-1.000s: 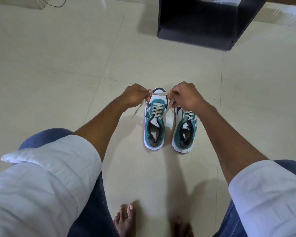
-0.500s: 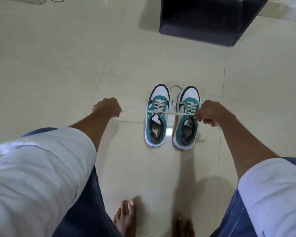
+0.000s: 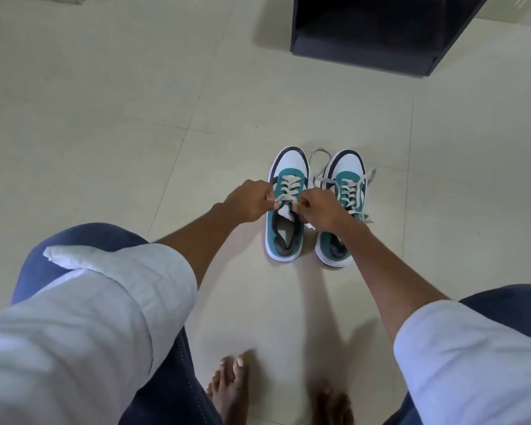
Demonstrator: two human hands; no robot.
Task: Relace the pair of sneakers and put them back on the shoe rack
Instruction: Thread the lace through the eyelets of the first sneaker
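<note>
Pinching the lace ends of the left sneaker (image 3: 285,210), I have my left hand (image 3: 252,201) and right hand (image 3: 318,210) almost knuckle to knuckle over its tongue, each closed on one end of its lace (image 3: 288,196). Half a second ago my hands were flung wide with the lace stretched taut across both shoes; now they have come back together, which I judge means the pull-tight is done and the knot or bow on this shoe comes next. Just beyond my right hand sits the right sneaker (image 3: 344,207), its lace (image 3: 322,176) lying loose and trailing onto the floor, so it looks untied. Well ahead of both hands stands the shoe rack (image 3: 365,47), dark and cut off by the top edge. My fingers hide the crossing itself, so I cannot tell whether a knot has formed. My right wrist covers part of the right sneaker's opening.
</note>
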